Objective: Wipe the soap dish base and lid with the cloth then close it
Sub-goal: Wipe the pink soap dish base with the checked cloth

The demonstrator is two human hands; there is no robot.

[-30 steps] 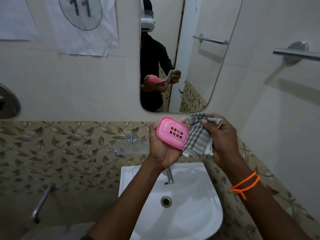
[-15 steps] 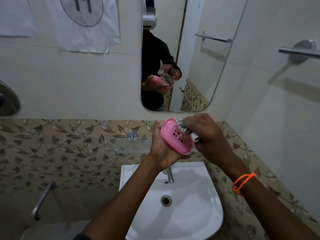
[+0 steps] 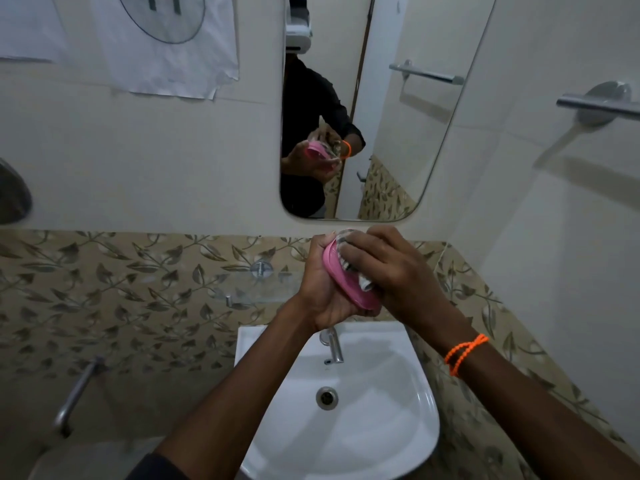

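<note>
My left hand (image 3: 323,289) grips a pink soap dish part (image 3: 341,280), holding it tilted on edge above the washbasin. My right hand (image 3: 391,268) covers the dish's inner face and presses a grey checked cloth (image 3: 356,275) into it. Only a small bunched strip of the cloth shows between my fingers and the pink rim. The holes in the dish are hidden under my right hand. A clear curved edge (image 3: 343,233) shows at the top of the dish; I cannot tell what it belongs to.
A white washbasin (image 3: 408,393) with a chrome tap (image 3: 334,346) lies directly below my hands. A glass shelf (image 3: 256,289) is fixed to the leaf-patterned tiles at left. A mirror (image 3: 381,116) hangs ahead; a towel bar (image 3: 599,103) juts out at right.
My right hand moved from the dish's right side onto its inner face, bunching the cloth against it. The dish has turned more edge-on, hiding its holes.
</note>
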